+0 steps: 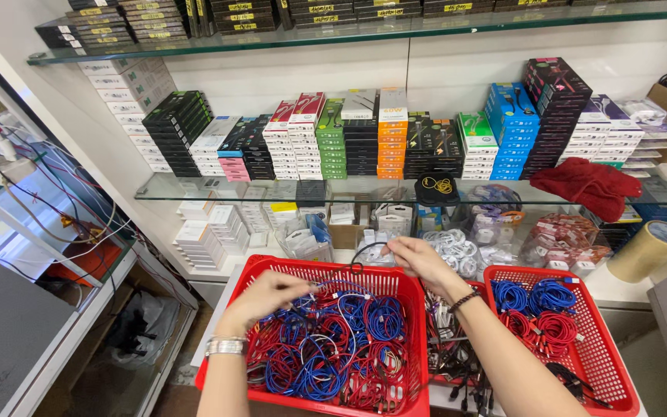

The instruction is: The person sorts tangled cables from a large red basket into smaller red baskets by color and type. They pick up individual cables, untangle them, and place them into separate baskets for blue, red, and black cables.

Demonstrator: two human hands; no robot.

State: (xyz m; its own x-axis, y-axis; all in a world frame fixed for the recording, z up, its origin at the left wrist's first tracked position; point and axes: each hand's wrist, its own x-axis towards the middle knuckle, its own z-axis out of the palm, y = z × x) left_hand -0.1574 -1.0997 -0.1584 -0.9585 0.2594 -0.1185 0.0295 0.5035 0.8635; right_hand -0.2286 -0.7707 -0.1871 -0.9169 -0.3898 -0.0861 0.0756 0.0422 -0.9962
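A black cable (364, 253) is pinched between the fingers of the right hand (418, 259), above the back rim of the big red basket (414, 340). The left hand (268, 297) is curled, perhaps closed, on red and blue cables (333, 347) inside it.

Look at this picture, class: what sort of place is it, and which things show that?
Probably a phone-accessory shop or stockroom: stacked small boxes on glass shelves, and a red basket of coiled cables that the left hand and right hand handle.
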